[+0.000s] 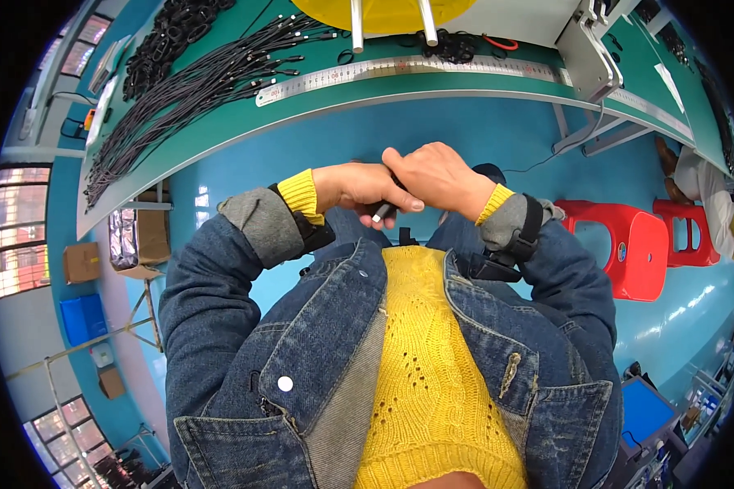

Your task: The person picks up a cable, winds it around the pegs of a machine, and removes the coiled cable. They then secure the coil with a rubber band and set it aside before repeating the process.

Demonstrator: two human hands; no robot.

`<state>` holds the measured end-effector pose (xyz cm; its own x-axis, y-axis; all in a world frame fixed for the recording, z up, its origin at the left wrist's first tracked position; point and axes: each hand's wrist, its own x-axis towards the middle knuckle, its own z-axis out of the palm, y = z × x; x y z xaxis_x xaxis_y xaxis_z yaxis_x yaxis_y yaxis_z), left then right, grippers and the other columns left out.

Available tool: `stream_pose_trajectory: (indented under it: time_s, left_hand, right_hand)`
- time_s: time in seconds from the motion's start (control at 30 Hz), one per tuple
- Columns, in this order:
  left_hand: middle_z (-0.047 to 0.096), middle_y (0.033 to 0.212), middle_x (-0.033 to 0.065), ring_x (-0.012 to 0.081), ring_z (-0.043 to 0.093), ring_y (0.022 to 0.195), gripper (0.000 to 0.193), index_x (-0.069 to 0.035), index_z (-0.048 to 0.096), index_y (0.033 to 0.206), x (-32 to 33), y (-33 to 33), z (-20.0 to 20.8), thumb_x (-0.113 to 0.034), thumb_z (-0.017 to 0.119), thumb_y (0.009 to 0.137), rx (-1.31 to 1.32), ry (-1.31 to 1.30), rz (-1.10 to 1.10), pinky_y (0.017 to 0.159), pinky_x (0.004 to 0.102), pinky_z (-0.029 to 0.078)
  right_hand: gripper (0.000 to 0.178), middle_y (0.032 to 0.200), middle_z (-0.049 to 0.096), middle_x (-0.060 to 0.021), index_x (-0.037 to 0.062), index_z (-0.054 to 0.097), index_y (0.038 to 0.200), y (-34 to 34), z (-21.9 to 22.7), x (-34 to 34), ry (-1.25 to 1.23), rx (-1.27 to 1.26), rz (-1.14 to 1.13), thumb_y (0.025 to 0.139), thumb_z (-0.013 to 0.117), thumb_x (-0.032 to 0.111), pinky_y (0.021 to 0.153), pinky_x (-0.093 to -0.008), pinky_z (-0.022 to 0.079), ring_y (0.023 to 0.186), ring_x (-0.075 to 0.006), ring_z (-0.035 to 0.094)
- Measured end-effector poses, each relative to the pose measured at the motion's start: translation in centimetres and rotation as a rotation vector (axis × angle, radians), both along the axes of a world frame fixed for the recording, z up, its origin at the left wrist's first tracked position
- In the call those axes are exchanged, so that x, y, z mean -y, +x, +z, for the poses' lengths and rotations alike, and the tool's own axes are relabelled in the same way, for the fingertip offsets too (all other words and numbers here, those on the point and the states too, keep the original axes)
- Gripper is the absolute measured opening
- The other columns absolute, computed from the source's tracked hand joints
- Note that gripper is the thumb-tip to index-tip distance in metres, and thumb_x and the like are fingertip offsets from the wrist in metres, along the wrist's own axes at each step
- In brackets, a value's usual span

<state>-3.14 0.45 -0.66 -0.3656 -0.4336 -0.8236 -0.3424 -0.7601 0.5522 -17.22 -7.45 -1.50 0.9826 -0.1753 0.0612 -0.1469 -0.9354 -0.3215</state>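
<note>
Holding a dark cable (pixel 382 210) between both hands, the person in the head view works in front of the tabletop (pixel 245 138), above the lap. The left hand (pixel 359 184) has its fingers closed around the cable, and the pale-tipped plug end pokes out below the thumb; this grip probably steadies the piece while leaving its end free. The right hand (pixel 447 173) meets it from the other side, its fingers curled inward against the dark piece; how firmly they pinch cannot be told, as the knuckles hide them. Keeping the hands close together likely gives control over a short, flexible length.

On the tabletop, black cables (pixel 196 94) lie roughly parallel, many plugs gathered toward one end, perhaps so single ones can be picked out without tangling. A steel ruler (pixel 416 67) follows the near edge, where lengths would be easy to check. Small black pieces (pixel 458 49) sit in a heap just behind it, seemingly grouped within reach, beside a red-handled tool (pixel 500 42).
</note>
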Motion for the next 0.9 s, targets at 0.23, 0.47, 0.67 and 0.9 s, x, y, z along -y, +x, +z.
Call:
stream_pose_trajectory:
  time_s: [0.23, 0.47, 0.67, 0.9]
  left_hand:
    - [0.062, 0.072, 0.0104, 0.0123, 0.058, 0.048, 0.035, 0.000, 0.054, 0.092, -1.6, 1.3, -3.5, -0.034, 0.058, 0.085, -0.447, -0.128, 0.372, 0.042, 0.0220, 0.047]
    - [0.059, 0.067, 0.0069, 0.0068, 0.051, 0.044, 0.036, 0.002, 0.054, 0.095, -1.0, 1.0, -1.3, -0.033, 0.058, 0.086, -0.306, 0.012, 0.358, 0.038, 0.0177, 0.041]
    - [0.054, 0.061, 0.0002, 0.0035, 0.045, 0.042, 0.024, -0.002, 0.056, 0.085, -2.1, 1.2, -2.1, -0.026, 0.060, 0.085, -0.370, 0.001, 0.349, 0.033, 0.0165, 0.031]
    - [0.052, 0.063, 0.0001, 0.0037, 0.043, 0.046, 0.015, -0.004, 0.053, 0.086, -3.4, 1.8, -3.6, -0.018, 0.057, 0.084, -0.308, -0.122, 0.396, 0.037, 0.0175, 0.031]
  right_hand:
    - [0.027, 0.068, 0.061, -0.0153, 0.0038, 0.051, 0.084, 0.7, -3.3, -0.8, 0.757, 0.421, -0.268, 0.065, 0.066, 0.015, 0.057, -0.0419, 0.047, 0.068, -0.0351, 0.061]
    - [0.024, 0.070, 0.062, -0.0166, 0.0028, 0.053, 0.084, 0.9, -4.3, -0.5, 0.403, 0.218, -0.255, 0.065, 0.064, 0.011, 0.056, -0.0413, 0.046, 0.066, -0.0352, 0.061]
    - [0.024, 0.068, 0.061, -0.0173, 0.0026, 0.054, 0.086, 1.4, -4.6, -0.9, 0.476, 0.194, -0.195, 0.064, 0.062, 0.008, 0.056, -0.0418, 0.047, 0.066, -0.0359, 0.061]
    - [0.026, 0.073, 0.061, -0.0190, 0.0029, 0.056, 0.091, 2.5, -5.3, -1.7, 0.448, 0.227, -0.247, 0.067, 0.060, 0.008, 0.061, -0.0438, 0.047, 0.070, -0.0370, 0.060]
